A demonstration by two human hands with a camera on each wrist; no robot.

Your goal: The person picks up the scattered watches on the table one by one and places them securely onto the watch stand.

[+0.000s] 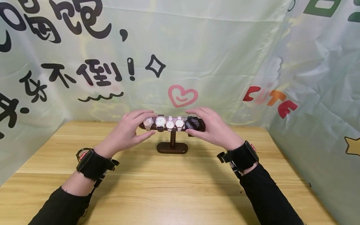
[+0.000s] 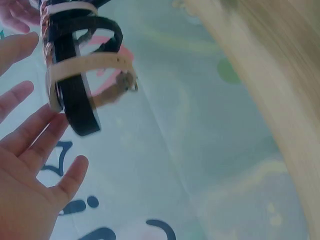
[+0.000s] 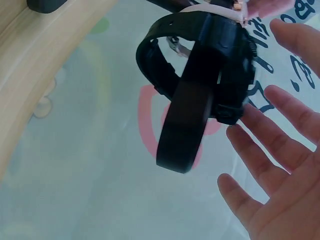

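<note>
A dark brown T-shaped watch stand stands on the table, with several wristwatches strapped along its horizontal bar. At the bar's left end is a watch with a light beige strap; beside it sits a white-faced watch on a dark strap. Two smaller watches with pale straps follow, and a chunky black watch is at the right end. My left hand reaches to the left end, fingers spread and fingertips right at the beige-strapped watch. Around the right end, my right hand is likewise spread, fingertips close by the black watch.
The stand rests toward the back of a light wooden table. Behind and to the right hangs a pale printed cloth with dark lettering, a pink heart and the word "CUTE". Each wrist wears a black strap with a camera.
</note>
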